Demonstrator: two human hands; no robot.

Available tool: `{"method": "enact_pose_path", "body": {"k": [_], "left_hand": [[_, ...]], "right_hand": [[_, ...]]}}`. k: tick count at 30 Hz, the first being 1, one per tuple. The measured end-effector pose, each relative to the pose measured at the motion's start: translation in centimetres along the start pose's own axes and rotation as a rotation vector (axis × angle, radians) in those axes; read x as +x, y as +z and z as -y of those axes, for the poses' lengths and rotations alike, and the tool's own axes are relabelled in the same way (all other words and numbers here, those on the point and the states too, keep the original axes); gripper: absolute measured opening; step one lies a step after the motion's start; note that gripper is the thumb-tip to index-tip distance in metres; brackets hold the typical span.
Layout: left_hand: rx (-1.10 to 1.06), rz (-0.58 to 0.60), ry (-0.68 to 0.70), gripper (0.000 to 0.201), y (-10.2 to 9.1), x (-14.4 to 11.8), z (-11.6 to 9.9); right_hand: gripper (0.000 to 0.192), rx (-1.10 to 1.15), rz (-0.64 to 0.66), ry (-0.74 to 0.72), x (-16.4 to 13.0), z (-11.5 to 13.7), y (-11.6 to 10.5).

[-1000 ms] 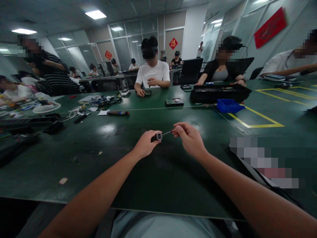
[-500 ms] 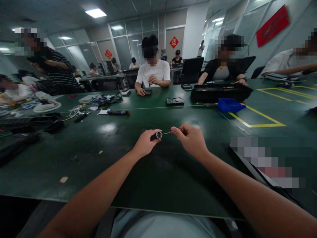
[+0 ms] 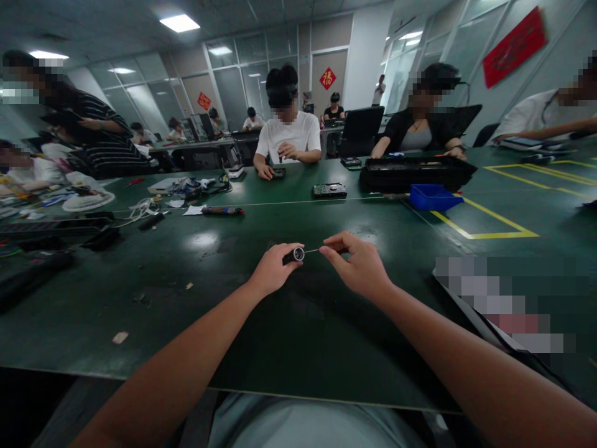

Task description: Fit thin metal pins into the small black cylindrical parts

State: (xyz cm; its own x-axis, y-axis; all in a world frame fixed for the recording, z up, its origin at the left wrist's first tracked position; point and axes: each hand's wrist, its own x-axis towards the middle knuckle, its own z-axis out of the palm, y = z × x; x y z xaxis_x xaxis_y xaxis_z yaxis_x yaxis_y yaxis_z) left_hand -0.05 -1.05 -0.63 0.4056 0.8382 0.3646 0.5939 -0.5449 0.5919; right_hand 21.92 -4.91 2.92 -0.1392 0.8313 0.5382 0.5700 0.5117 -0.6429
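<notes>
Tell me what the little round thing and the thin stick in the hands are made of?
The cylinder in the left hand looks like black plastic or rubber with a shiny silvery metal ring at its end. The rod pinched by the right hand looks like bare metal: thin, straight, pale grey. It is too small to be sure.

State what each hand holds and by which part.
Left hand: small black cylinder, gripped round its body. Right hand: thin tool, pinched at its handle end.

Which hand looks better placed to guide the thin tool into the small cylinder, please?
Probably the right hand: it pinches the thin tool, whose tip is at the small cylinder. The left hand grips that cylinder above the table.
</notes>
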Motion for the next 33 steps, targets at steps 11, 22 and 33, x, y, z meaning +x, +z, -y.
{"method": "enact_pose_path", "body": {"k": [11, 22, 33], "left_hand": [[0.013, 0.008, 0.005, 0.04, 0.1, 0.0, 0.0], [0.015, 0.007, -0.012, 0.039, 0.1, 0.0, 0.0], [0.016, 0.011, -0.023, 0.041, 0.0, 0.0, -0.4]], "right_hand": [[0.03, -0.044, 0.086, 0.013, 0.1, 0.7, -0.2], [0.024, -0.075, 0.101, 0.022, 0.1, 0.6, -0.2], [0.019, 0.307, -0.076, 0.215, 0.2, 0.0, 0.9]]}}
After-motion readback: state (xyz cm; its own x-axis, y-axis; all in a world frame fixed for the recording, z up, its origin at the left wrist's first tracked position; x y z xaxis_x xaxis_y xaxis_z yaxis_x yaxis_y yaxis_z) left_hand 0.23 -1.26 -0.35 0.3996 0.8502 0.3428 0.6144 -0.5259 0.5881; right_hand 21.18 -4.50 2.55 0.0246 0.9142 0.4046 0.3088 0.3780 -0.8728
